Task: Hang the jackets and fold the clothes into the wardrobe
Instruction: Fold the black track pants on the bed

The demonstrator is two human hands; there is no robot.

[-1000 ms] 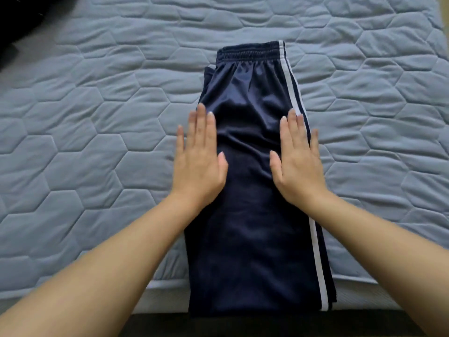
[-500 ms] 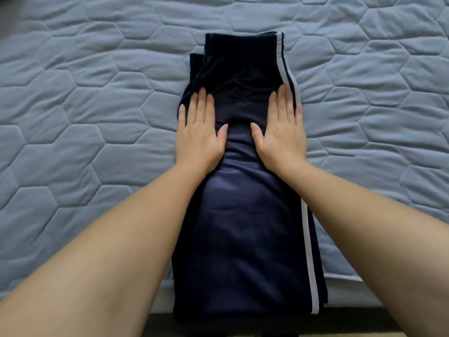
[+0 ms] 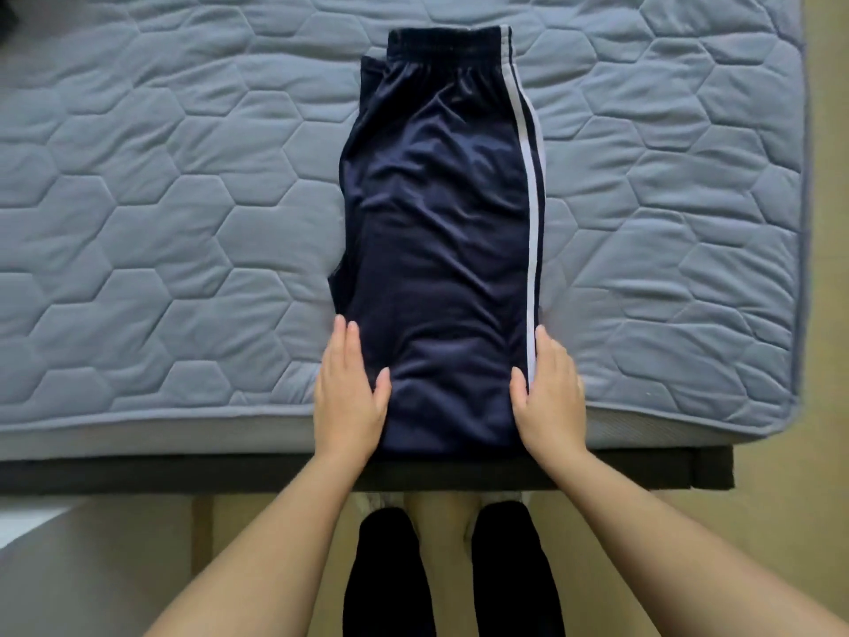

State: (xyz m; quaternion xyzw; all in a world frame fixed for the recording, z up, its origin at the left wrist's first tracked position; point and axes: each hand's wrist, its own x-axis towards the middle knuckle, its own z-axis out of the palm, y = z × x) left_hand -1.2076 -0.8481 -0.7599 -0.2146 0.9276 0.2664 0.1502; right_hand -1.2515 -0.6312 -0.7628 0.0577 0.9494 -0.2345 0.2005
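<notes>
- Quilted grey mattress [image 3: 161, 223] on a dark bed frame [image 3: 138, 471], person standing at the near edge, seen from the head camera.
- Left hand [image 3: 349, 393]: flat, fingers straight, gripping nothing. It rests on the left edge of the garment, thumb on the cloth, fingers partly on the mattress.
- Right hand [image 3: 549, 397]: same pose, flat and unclenched, on the right edge, thumb just beside the white side stripe [image 3: 532, 223].
- Between the hands: navy track pants [image 3: 436, 223], already folded leg on leg into one long strip.
- Key relation: the long axis runs straight away from the person. The near end sits at the mattress edge between both hands, and the elastic waistband [image 3: 443, 41] lies at the far end, well apart from them.
- Both hands are level, neither nearer, each bracketing one side of the near end.
- Judgement: the next fold is likely crosswise, near end lifted toward the waistband. It needs both hands to pinch the corners evenly, as the slick fabric may slide.
- Outward: person's black-clad feet [image 3: 390, 567] on the floor below the frame.
</notes>
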